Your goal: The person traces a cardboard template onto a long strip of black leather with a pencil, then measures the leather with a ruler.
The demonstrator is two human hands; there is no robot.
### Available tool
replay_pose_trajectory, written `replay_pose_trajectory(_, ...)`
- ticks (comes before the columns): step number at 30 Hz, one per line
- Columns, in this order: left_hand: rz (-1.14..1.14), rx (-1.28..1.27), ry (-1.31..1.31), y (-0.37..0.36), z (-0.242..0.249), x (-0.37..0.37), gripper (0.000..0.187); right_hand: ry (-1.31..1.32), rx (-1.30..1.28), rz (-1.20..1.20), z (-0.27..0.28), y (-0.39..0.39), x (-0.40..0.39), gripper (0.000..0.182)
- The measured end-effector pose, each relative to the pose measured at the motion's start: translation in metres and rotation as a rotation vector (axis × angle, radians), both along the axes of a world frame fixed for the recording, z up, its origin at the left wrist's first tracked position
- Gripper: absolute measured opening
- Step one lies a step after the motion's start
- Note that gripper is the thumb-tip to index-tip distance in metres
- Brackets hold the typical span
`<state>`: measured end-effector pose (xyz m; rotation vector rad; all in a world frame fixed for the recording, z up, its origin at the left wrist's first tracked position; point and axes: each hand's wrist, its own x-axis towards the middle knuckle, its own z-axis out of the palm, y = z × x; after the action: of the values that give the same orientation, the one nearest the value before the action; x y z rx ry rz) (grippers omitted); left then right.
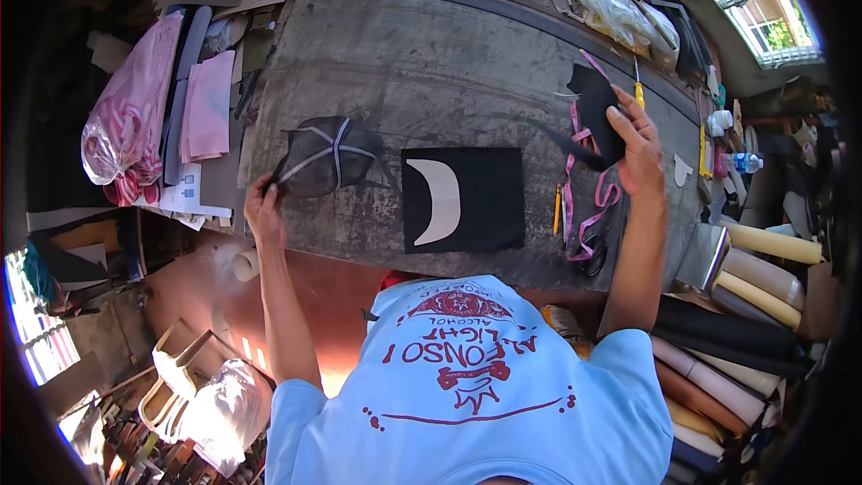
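Note:
My left hand (266,214) pinches the lower left edge of a dark mesh piece (316,167) with crossing pale strips, which lies on the worktable (359,54). Raised over the table's right side, my right hand (636,145) is closed on a black piece of material (594,112). Between my hands a black rectangular sheet (494,202) lies flat, with a white crescent-shaped piece (447,202) on its left part. A pink measuring tape (605,200) winds down the table below the black piece, beside a yellow-orange pencil (557,207).
Pink material in a plastic bag (135,108) and folded pink sheets (207,108) are at the left. A yellow-handled tool (639,94), a small white cutout (682,169) and a plastic bottle (743,163) are at the right. Rolls of material (709,391) stand lower right.

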<state>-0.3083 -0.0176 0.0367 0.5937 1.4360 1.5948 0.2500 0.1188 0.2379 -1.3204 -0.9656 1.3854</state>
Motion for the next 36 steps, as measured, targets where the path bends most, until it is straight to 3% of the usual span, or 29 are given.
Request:
replay_pose_trajectory(2,-0.044,0.064,-0.043,0.027,0.010,-0.018,0.027,0.021,-0.102,0.035,-0.003,-0.016,-0.024,0.048)
replay_pose_trajectory(3,-0.057,0.093,-0.051,0.042,0.025,-0.020,0.027,0.034,-0.147,-0.066,0.003,-0.021,-0.051,0.045)
replay_pose_trajectory(10,-0.106,0.341,-0.266,0.137,0.102,-0.030,0.027,0.169,-0.163,0.066,-0.005,-0.027,-0.125,0.054)
replay_pose_trajectory(13,-0.053,0.359,-0.215,0.147,0.105,-0.025,0.026,0.252,-0.072,0.157,0.006,-0.028,-0.166,0.060)
replay_pose_trajectory(15,-0.024,0.338,-0.197,0.148,0.076,-0.027,0.027,0.299,0.013,0.240,0.017,-0.037,-0.185,0.066)
replay_pose_trajectory(17,0.002,0.097,0.030,0.130,0.045,-0.014,0.028,0.263,0.104,0.258,0.027,-0.052,-0.198,0.068)
replay_pose_trajectory(19,0.254,-0.044,0.924,0.094,-0.002,0.013,0.028,0.177,0.144,0.302,0.016,-0.060,-0.196,0.067)
replay_pose_trajectory(21,0.268,-0.098,0.971,0.053,0.030,0.056,0.034,0.123,0.088,0.371,-0.005,-0.072,-0.191,0.065)
replay_pose_trajectory(23,-0.156,-0.148,0.231,0.021,0.021,0.089,0.043,0.099,-0.009,0.452,-0.031,-0.084,-0.189,0.062)
replay_pose_trajectory(25,-0.701,-0.168,-0.937,0.015,0.022,0.117,0.052,0.107,-0.140,0.540,-0.047,-0.093,-0.189,0.058)
replay_pose_trajectory(27,-0.726,-0.276,-1.138,0.015,0.037,0.156,0.063,0.117,-0.201,0.536,-0.062,-0.105,-0.187,0.058)
replay_pose_trajectory(30,-0.622,-0.209,-0.934,0.021,0.051,0.188,0.059,0.068,-0.230,0.527,-0.059,-0.119,-0.182,0.057)
replay_pose_trajectory(31,-0.625,-0.201,-0.966,0.025,0.036,0.189,0.043,0.049,-0.229,0.528,-0.061,-0.123,-0.178,0.057)
replay_pose_trajectory(36,-0.566,-0.234,-0.634,0.023,0.039,0.186,0.026,-0.207,-0.142,0.615,-0.061,-0.142,-0.160,0.058)
